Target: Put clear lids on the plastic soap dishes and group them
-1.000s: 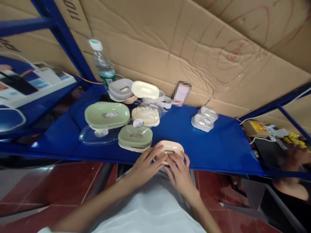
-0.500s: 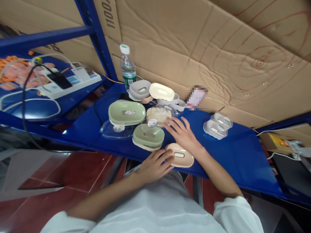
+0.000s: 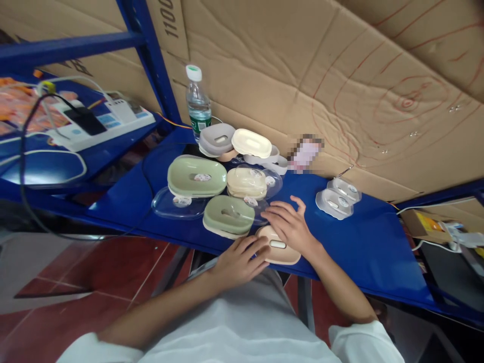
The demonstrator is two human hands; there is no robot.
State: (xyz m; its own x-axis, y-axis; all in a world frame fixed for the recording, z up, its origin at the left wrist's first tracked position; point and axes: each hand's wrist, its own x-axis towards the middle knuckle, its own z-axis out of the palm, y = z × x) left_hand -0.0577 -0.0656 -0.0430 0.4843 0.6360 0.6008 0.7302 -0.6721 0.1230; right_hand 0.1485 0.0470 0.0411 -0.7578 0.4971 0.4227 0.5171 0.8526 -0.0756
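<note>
At the front of the blue table, a peach soap dish [image 3: 284,255] with a slot in its middle lies beneath my hands. My left hand [image 3: 242,257] has its fingers curved over the dish's left end. Just above the dish, my right hand [image 3: 289,222] pinches the right edge of a clear plastic lid [image 3: 258,216] bearing a round sticker. That lid partly overlaps a green soap dish [image 3: 229,217]. A larger green soap dish [image 3: 181,174] and a cream soap dish [image 3: 244,184] sit behind. Fingers hide part of the peach dish.
Another clear lid [image 3: 170,207] lies at left. Farther back are a grey soap dish [image 3: 215,138], a cream piece [image 3: 251,142] and a water bottle [image 3: 198,103]. Two whitish dishes [image 3: 335,202] stand at right. A power strip [image 3: 117,128] and cables are at far left.
My right hand has brought the clear lid down from over the cream dish, toward me and slightly right. My left hand stays at the peach dish.
</note>
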